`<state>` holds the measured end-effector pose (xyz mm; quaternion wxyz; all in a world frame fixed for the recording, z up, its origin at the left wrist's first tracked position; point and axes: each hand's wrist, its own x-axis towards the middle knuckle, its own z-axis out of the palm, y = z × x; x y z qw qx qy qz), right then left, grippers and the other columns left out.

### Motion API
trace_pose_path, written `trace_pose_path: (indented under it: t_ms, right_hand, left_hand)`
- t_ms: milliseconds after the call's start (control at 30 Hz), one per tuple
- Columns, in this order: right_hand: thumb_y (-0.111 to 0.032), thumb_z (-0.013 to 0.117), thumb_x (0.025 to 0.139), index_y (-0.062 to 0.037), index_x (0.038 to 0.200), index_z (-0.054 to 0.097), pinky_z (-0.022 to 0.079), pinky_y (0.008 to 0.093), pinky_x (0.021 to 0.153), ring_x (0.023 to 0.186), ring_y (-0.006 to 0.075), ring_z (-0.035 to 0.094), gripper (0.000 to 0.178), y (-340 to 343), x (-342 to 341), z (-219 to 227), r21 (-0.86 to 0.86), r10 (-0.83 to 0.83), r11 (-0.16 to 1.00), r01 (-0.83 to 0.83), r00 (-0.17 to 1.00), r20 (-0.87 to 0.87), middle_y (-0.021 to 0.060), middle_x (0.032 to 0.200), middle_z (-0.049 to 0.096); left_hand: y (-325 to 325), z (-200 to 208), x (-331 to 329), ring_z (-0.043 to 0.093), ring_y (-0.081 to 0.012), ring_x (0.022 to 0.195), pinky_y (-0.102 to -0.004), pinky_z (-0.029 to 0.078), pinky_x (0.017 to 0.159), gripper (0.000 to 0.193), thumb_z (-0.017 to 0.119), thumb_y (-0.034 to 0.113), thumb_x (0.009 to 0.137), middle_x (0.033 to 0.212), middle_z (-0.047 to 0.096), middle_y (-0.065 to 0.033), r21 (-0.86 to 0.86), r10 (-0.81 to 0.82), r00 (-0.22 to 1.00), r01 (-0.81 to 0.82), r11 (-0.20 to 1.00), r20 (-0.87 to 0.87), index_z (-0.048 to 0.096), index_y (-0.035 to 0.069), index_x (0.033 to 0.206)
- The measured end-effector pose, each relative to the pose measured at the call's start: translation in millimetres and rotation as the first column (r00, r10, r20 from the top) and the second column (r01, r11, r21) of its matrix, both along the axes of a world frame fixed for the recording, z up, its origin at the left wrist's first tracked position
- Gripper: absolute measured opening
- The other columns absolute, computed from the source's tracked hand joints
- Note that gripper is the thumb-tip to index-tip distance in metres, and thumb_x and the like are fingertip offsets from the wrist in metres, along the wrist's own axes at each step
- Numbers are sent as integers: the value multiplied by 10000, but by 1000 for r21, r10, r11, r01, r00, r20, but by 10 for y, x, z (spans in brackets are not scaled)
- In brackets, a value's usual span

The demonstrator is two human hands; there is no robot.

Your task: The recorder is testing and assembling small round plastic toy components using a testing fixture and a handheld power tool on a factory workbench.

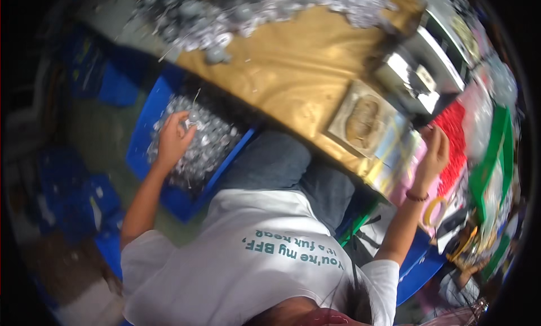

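Note:
Over a blue crate (pixel 138 139) on my left, my left hand (pixel 173 135) is closed in a pinch. A small greyish piece shows at its fingertips, too blurred to name. Many small grey and clear pieces (pixel 205 148) fill the crate under it. On the right, my right hand (pixel 435 151) is raised with its fingers curled together beside a heap of small red pieces (pixel 455 137). Whatever lies between its fingertips, if anything, is too small to make out. A dark beaded bracelet (pixel 417 197) circles that wrist.
A gold-brown cloth (pixel 276 61) covers the table, with a heap of grey and whitish pieces (pixel 225 13) at its far side. A square block with an oval recess (pixel 363 120) lies near a shiny metal machine (pixel 403 78). Far right stands a green tray (pixel 489 163).

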<state>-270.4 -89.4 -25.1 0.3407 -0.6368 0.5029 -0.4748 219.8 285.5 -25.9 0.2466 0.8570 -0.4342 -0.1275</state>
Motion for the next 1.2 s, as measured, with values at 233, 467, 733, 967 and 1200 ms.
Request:
trace_pose_path:
  t_ms: [233, 467, 733, 967, 1200]
  right_hand:
    - [-218, 591, 1035, 58, 1200, 650, 572, 312, 865, 943, 217, 704, 327, -192, -573, -263, 101, 8, 995, -2, 998, -63, 161, 1066, 727]
    - [-125, 611, 1014, -36, 1262, 654, 566, 293, 748, 945, 199, 690, 268, -383, -738, -263, -237, 2, 950, -204, 763, -647, 135, 1154, 686]
    - [-44, 639, 918, -14, 1109, 655, 520, 395, 808, 953, 316, 629, 194, -436, -491, -410, -289, -77, 917, -276, 588, -805, 155, 1074, 656]
    - [2, 662, 864, -11, 1079, 650, 495, 433, 852, 969, 350, 599, 215, -361, -354, -467, -409, -167, 887, -216, 676, -718, 160, 1067, 643]
    - [20, 656, 850, -28, 1142, 645, 501, 428, 894, 1049, 348, 596, 296, -344, -184, -310, -415, -164, 880, -232, 670, -724, 163, 1161, 625]
  left_hand:
    - [2639, -1078, 152, 677, -285, 947, -394, 534, 808, 316, 734, 169, 862, 1069, 697, -140, 564, 199, 955, -43, 825, -219, 648, 40, 1137]
    - [1834, -922, 598, 670, -263, 920, -369, 533, 822, 196, 648, 98, 924, 1015, 688, -138, 473, -11, 964, 140, 870, -266, 671, 14, 1100]
    - [-1454, 434, -347, 671, -301, 944, -378, 539, 819, 189, 681, 24, 863, 1014, 681, -108, -268, -482, 840, 538, 799, 250, 685, 37, 1052]
    - [-3459, 195, -1012, 613, -320, 959, -419, 536, 788, 179, 657, 93, 846, 1022, 626, -102, -253, -517, 716, 670, 698, 469, 650, 66, 1023]
    - [-4513, -213, -1234, 588, -371, 1028, -472, 533, 788, 229, 633, 116, 834, 1043, 591, -140, -248, -377, 772, 552, 796, 512, 630, 72, 1059]
